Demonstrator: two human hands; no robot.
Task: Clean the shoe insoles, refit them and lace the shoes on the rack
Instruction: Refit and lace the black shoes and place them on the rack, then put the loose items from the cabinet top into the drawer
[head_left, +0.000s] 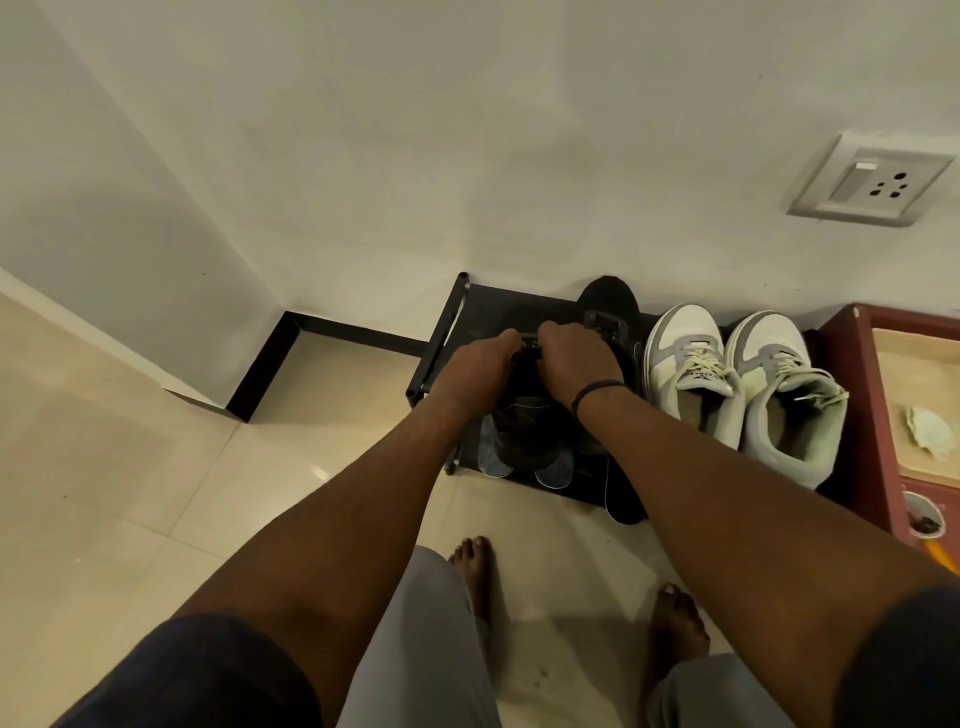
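A black shoe (524, 431) stands on the left part of the black shoe rack (441, 343), heel toward me. My left hand (480, 366) and my right hand (574, 358) are both curled over its lacing area, and a bit of black lace (530, 343) shows between the fingertips. A second black shoe (608, 306) stands just right of my right hand, mostly hidden. Two grey insoles (493, 457) stick out under the first shoe's heel, and a black insole (621, 499) hangs over the rack's front edge.
A pair of white and grey sneakers (737, 379) fills the right part of the rack. A red cabinet (872, 415) with a crumpled cloth (930, 431) on top stands at the right. A wall socket (867, 182) is above, and my bare feet (475, 571) are on the tiled floor.
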